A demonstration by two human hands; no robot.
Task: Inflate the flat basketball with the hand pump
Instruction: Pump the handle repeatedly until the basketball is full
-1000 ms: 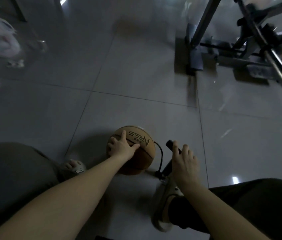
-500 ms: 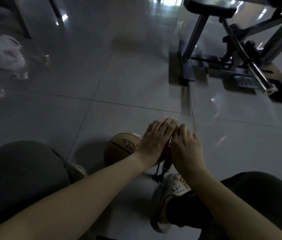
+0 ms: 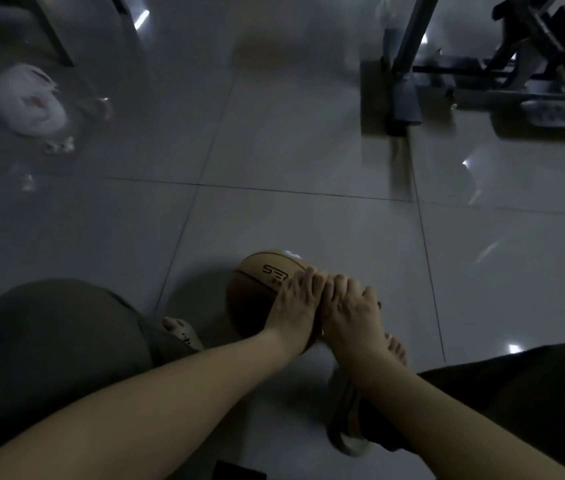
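The basketball (image 3: 257, 285) sits on the tiled floor (image 3: 274, 216) between the person's knees, its printed panel facing up, and from here its visible side looks fairly round (how firm it is cannot be read from a dim picture). Just in front of it, the left hand (image 3: 295, 306) and right hand (image 3: 350, 310) are pressed side by side, touching, fingers curled downward over something low. That is most likely the handle of the hand pump (image 3: 380, 304), of which only a dark sliver shows at the outer edge of the right hand. The barrel, hose and needle are all hidden behind the hands and wrists, so whether the needle is seated in the valve cannot be told. A sandalled foot (image 3: 347, 441) is planted below the right wrist, probably steadying the pump's base. By the look of it the setting-up is done and the work is in its pumping stage, with the hands low as at the bottom of a stroke. What is left is more strokes until the ball is firm, then pulling the needle free.
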